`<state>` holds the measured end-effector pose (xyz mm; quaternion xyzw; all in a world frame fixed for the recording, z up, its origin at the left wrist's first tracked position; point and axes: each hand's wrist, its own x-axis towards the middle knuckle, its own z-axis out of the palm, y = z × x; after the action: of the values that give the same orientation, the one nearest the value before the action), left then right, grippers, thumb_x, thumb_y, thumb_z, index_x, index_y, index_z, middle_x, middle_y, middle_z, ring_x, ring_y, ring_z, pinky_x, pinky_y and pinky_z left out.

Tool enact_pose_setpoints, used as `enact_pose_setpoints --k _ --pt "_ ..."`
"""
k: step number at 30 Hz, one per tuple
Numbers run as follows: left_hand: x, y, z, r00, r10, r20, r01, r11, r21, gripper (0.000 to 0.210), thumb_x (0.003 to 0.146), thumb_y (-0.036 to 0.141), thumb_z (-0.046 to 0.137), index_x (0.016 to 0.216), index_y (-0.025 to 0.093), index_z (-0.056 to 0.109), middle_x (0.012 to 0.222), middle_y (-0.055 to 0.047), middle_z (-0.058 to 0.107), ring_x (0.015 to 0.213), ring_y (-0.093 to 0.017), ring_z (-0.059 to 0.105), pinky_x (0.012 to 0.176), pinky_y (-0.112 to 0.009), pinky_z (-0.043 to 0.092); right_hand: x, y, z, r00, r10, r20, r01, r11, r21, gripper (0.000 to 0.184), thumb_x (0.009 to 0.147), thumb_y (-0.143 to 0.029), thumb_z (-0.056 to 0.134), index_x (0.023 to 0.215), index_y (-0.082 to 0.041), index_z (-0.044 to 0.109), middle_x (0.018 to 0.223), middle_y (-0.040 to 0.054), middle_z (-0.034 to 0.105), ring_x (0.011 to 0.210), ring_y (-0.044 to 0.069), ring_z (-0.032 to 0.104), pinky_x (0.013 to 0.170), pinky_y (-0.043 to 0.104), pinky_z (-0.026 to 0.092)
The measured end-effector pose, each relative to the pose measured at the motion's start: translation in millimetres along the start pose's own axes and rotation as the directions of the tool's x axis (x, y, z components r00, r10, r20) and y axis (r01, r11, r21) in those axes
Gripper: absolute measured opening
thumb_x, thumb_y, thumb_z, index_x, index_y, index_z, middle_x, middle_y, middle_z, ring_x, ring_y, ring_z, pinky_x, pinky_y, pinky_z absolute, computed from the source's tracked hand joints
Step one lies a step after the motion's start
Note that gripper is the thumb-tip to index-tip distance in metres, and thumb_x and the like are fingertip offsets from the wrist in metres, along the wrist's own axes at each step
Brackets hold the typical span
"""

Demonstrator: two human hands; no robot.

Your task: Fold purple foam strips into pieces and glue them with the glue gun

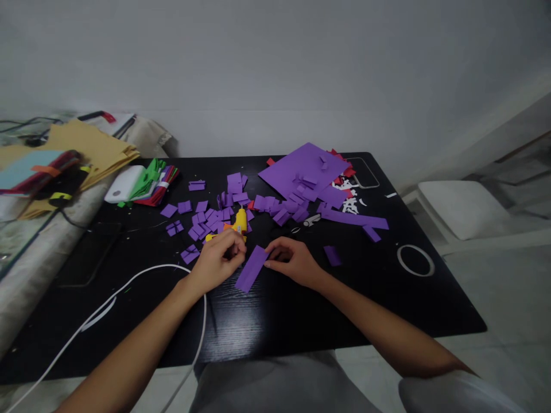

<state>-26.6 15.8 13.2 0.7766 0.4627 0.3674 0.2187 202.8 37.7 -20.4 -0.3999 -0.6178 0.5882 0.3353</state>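
Observation:
My right hand (293, 261) pinches the upper right edge of a purple paper strip (252, 269), which slants over the black tabletop. On the strip's other side, my left hand (221, 257) is closed with curled fingers; whatever they may hold is hidden. Just beyond that hand lies a yellow glue gun (240, 221), partly covered by it. Small folded purple paper pieces (200, 219) are scattered around the gun. A dark tool with grey metal parts (312, 219), perhaps scissors, lies beyond my right hand. One small purple piece (332, 256) rests to the right of it.
A large purple sheet (297, 166) lies at the back over red and white scraps (350, 203). A long purple strip (355, 218) is nearby. Green and red bundles (152, 182) and yellow-brown envelopes (86, 146) sit left. A white cable (129, 282) loops across the front left.

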Motion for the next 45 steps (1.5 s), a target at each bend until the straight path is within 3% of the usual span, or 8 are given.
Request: enact_pose_setpoints --k 5,16,26,36,40,45 --pt "-1 -1 0.4 1.000 0.009 -0.026 -0.008 0.999 0.046 0.013 0.087 0.010 0.059 0.080 0.020 0.056 0.074 0.001 0.056 0.067 -0.013 0.052 0.063 -0.026 0.043 -1 0 0 1.000 -0.013 0.000 0.013 1.000 0.005 0.023 0.071 -0.024 0.082 0.090 -0.018 0.070 0.082 0.0011 0.070 0.074 0.014 0.067 0.067 0.026 0.052" --pt "-1 -3 0.9 1.000 -0.002 0.016 0.002 1.000 0.020 0.013 0.089 0.008 0.056 0.088 0.020 0.060 0.085 -0.002 0.063 0.075 -0.014 0.059 0.067 -0.026 0.046 -2 3 1 0.999 -0.032 0.023 0.030 0.998 0.052 0.035 0.067 -0.026 0.088 0.094 -0.018 0.067 0.086 0.0016 0.069 0.076 0.015 0.068 0.068 0.026 0.053" --pt "-1 -4 1.1 0.999 -0.018 0.043 0.016 0.999 0.028 0.012 0.089 0.009 0.056 0.087 0.020 0.060 0.083 -0.001 0.062 0.071 -0.014 0.056 0.066 -0.027 0.046 -1 2 1 1.000 -0.019 0.002 0.019 0.999 0.042 0.030 0.070 -0.028 0.086 0.090 -0.019 0.066 0.084 0.0010 0.069 0.074 0.015 0.067 0.070 0.028 0.054" --pt "-2 -5 3.0 0.997 -0.077 -0.001 0.077 0.996 0.039 0.008 0.095 0.028 0.061 0.097 0.021 0.063 0.079 0.000 0.063 0.069 -0.014 0.059 0.066 -0.027 0.049 0 2 2 0.998 0.017 -0.068 -0.011 0.996 0.085 0.020 0.080 -0.034 0.076 0.089 -0.019 0.066 0.081 0.0012 0.069 0.071 0.015 0.066 0.066 0.029 0.058" --pt "-5 -6 5.3 0.989 -0.146 0.011 0.147 0.986 -0.084 0.012 0.097 0.030 0.058 0.104 0.021 0.062 0.090 -0.003 0.068 0.080 -0.016 0.065 0.072 -0.029 0.053 -1 0 4 0.997 0.016 -0.076 -0.001 0.981 0.196 0.028 0.079 -0.038 0.077 0.093 -0.021 0.060 0.083 0.0000 0.070 0.069 0.015 0.068 0.063 0.029 0.061" --pt "-8 1 16.4 0.965 -0.246 0.093 0.263 0.892 -0.368 0.012 0.095 0.030 0.062 0.099 0.021 0.055 0.091 -0.002 0.064 0.072 -0.012 0.062 0.063 -0.024 0.052 -3 -1 8 0.993 0.056 -0.101 -0.024 0.956 0.293 0.042 0.074 -0.034 0.082 0.097 -0.024 0.048 0.077 -0.0048 0.065 0.063 0.013 0.067 0.061 0.028 0.061"
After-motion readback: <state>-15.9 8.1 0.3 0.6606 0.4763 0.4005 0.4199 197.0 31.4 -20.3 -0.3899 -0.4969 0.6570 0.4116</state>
